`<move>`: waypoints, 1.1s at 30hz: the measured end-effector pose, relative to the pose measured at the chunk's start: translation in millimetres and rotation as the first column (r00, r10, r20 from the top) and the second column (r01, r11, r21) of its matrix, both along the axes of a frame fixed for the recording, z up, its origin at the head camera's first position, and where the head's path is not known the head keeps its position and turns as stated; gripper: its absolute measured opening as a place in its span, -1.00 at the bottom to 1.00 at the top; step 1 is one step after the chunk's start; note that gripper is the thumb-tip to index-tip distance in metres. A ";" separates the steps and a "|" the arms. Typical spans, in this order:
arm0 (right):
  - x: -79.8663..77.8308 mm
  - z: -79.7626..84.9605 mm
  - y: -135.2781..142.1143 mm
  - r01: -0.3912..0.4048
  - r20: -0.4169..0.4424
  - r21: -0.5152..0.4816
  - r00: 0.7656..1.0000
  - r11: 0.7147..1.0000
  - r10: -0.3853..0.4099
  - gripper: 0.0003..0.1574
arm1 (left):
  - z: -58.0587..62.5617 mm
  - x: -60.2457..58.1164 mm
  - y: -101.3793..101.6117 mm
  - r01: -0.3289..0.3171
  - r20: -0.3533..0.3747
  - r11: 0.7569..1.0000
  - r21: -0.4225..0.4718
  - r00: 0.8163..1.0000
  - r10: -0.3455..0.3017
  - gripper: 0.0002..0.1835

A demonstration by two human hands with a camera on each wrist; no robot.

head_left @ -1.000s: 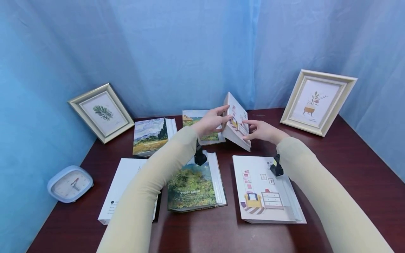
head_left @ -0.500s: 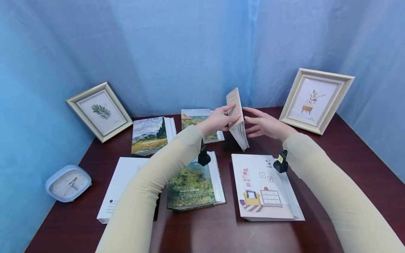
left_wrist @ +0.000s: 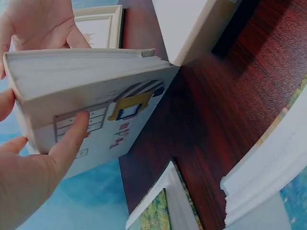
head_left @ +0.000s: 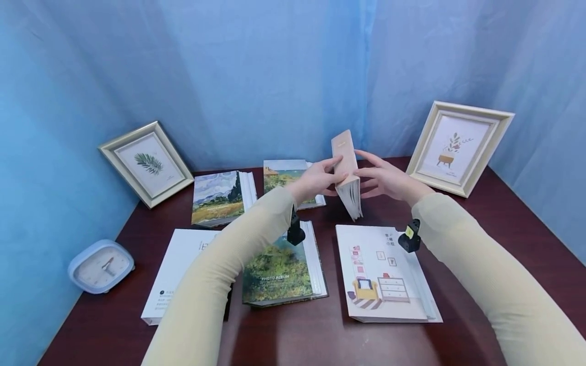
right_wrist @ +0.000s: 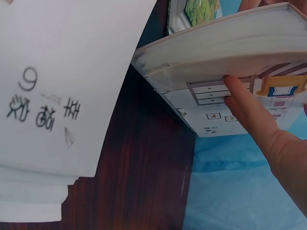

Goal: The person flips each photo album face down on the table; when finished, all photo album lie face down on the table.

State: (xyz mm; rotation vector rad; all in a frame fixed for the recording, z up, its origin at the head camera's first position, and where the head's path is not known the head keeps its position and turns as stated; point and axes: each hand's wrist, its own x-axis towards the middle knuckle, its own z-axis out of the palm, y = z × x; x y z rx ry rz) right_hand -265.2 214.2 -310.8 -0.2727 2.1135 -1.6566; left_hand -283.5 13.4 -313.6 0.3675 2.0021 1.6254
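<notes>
A white photo album (head_left: pixel 345 155) stands upright at the back of the table, its pale spine towards me and its pages fanned at the bottom edge. My left hand (head_left: pixel 316 178) grips it by the spine and left cover. In the left wrist view, the left thumb (left_wrist: pixel 72 136) lies across the printed drawers on that cover. My right hand (head_left: pixel 384 178) is at the other side with its fingers spread, one fingertip right at the spine. The right wrist view shows the right fingers (right_wrist: pixel 249 105) laid straight against the cover.
Another white album (head_left: pixel 384 300) lies in front, right of a landscape album (head_left: pixel 279 269). Two more landscape albums (head_left: pixel 217 201) lie behind, and a white one (head_left: pixel 169 269) is partly under the left sleeve. Frames (head_left: pixel 151 137) (head_left: pixel 480 152) stand either side; a blue clock (head_left: pixel 80 282) sits left.
The album has turned from showing its illustrated cover to showing its spine. My right hand came off the cover, opened out, then moved back against the album. My left hand has kept its grip.
</notes>
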 end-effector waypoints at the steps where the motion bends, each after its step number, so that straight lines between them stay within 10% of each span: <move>1: 0.0 -0.9 1.0 0.002 0.004 -0.009 1.000 1.000 -0.002 -0.08 | -1.0 0.3 0.6 0.003 -0.003 1.000 0.001 1.000 -0.003 -0.34; 33: 6.8 -0.4 32.5 0.030 0.010 -0.010 1.000 0.999 -0.030 -0.12 | -30.2 0.2 12.0 0.096 -0.043 0.988 0.125 0.995 -0.092 -0.22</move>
